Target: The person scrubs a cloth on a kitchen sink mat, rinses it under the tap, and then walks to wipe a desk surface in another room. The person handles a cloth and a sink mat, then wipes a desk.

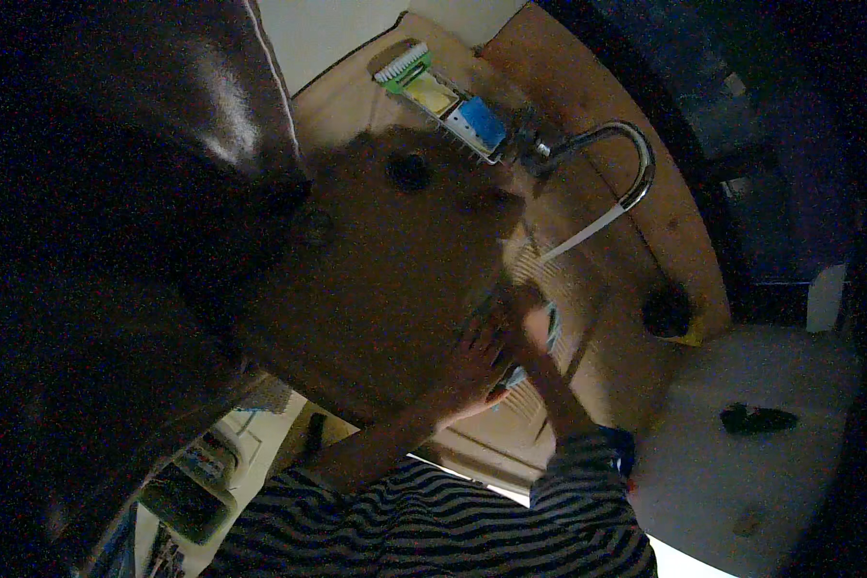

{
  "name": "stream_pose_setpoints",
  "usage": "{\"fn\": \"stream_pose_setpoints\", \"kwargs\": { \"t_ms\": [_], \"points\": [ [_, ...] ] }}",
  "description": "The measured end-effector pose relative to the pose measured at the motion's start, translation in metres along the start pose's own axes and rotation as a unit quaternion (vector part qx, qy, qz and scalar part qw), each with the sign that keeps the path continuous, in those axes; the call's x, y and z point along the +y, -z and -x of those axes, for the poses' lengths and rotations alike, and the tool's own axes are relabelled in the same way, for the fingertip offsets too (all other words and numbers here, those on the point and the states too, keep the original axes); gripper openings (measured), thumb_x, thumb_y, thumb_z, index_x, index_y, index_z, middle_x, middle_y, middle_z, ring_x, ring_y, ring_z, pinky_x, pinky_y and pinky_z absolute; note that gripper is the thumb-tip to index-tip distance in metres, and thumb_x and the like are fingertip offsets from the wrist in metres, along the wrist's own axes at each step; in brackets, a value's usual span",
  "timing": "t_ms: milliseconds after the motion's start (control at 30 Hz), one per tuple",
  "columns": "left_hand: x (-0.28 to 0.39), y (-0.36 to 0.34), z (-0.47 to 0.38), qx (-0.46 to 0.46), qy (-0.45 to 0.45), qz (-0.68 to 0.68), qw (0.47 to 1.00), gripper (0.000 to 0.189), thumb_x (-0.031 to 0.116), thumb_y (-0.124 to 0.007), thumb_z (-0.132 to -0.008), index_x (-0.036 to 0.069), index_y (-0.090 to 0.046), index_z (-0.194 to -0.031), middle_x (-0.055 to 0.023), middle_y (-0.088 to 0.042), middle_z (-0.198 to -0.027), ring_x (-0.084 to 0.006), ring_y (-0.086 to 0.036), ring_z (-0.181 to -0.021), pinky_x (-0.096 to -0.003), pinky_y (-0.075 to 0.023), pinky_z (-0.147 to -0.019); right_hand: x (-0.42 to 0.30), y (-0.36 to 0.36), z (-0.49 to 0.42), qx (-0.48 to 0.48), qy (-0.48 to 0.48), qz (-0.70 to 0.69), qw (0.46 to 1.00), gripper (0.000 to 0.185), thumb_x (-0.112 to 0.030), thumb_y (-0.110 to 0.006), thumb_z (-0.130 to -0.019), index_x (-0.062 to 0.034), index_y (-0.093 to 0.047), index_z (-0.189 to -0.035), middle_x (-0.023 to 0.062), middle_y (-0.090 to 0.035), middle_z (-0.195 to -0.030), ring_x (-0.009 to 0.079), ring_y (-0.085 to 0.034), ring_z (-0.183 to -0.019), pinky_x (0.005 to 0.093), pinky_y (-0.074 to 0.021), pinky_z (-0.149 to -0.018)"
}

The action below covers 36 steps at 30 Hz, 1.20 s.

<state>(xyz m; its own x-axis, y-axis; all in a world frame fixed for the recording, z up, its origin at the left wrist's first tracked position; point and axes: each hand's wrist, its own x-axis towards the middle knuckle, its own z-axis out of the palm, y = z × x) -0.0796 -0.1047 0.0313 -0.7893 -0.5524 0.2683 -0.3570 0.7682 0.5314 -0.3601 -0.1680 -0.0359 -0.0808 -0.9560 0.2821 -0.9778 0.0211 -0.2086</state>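
My left hand [477,357] and my right hand [527,311] are close together over the ridged part of a sink [538,264]. Between them is a dish-like item [553,321] with a pale bluish edge; most of it is covered by my fingers and shadow. Both hands appear to grip it, the left with its fingers laid across it. A curved chrome faucet [639,159] arches beyond my hands, and a stream of water [585,233] falls from it onto the ridges near my right hand. Striped sleeves cover my upper forearms.
A wire caddy [469,144] behind the sink holds a blue sponge [482,121], a yellow sponge [432,94] and a green brush [404,68] with white bristles. A dark round thing [666,311] stands to the right. A dark object [758,417] lies on the grey surface [701,462].
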Motion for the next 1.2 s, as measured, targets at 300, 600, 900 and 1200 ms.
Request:
{"fn": "stream_pose_setpoints", "kwargs": {
  "t_ms": [300, 600, 900, 1200],
  "points": [
    [-0.004, 0.01, -0.005, 0.012, -0.03, -0.019, 0.999, 0.072, 0.047, -0.074, -0.085, 0.01, -0.058, -0.143, -0.0228, -0.04, -0.157, -0.0458, -0.032, -0.147, -0.0642, -0.0228, -0.121, 0.013, -0.005, -0.011, 0.003, -0.091, 0.043, 0.995, 0.023, -0.03, -0.063, -0.098, -0.01, -0.071, -0.105, 0.0161, -0.073, -0.095, 0.0368, -0.07, -0.077, 0.0466, -0.0548, -0.064],
    [-0.003, 0.0, -0.01, 0.039, -0.031, -0.02, 0.999, 0.071, 0.047, -0.071, -0.084, 0.012, -0.057, -0.144, -0.023, -0.04, -0.158, -0.0495, -0.035, -0.144, -0.0678, -0.0241, -0.118, 0.001, 0.053, -0.021, 0.037, -0.273, 0.135, 0.952, 0.034, -0.04, -0.059, -0.099, -0.0106, -0.073, -0.109, 0.0189, -0.073, -0.097, 0.0379, -0.071, -0.086, 0.052, -0.057, -0.075],
    [-0.003, -0.003, -0.008, -0.029, -0.02, -0.079, 0.996, 0.069, 0.045, -0.074, -0.083, 0.012, -0.058, -0.142, -0.0232, -0.041, -0.157, -0.0481, -0.03, -0.148, -0.0713, -0.0144, -0.121, 0.073, 0.056, 0.114, -0.136, -0.167, 0.05, 0.975, 0.036, -0.037, -0.059, -0.101, -0.0075, -0.068, -0.12, 0.0147, -0.068, -0.105, 0.0363, -0.069, -0.099, 0.0515, -0.0563, -0.088],
    [0.009, 0.001, -0.014, 0.124, -0.002, -0.137, 0.983, 0.062, 0.031, -0.072, -0.084, 0.002, -0.059, -0.137, -0.0226, -0.046, -0.153, -0.0478, -0.038, -0.143, -0.0669, -0.0256, -0.119, 0.012, 0.005, 0.0, 0.05, -0.116, 0.43, 0.894, 0.057, -0.056, -0.059, -0.098, -0.01, -0.063, -0.132, 0.0164, -0.063, -0.132, 0.0347, -0.067, -0.109, 0.0483, -0.056, -0.088]
  ]
}}
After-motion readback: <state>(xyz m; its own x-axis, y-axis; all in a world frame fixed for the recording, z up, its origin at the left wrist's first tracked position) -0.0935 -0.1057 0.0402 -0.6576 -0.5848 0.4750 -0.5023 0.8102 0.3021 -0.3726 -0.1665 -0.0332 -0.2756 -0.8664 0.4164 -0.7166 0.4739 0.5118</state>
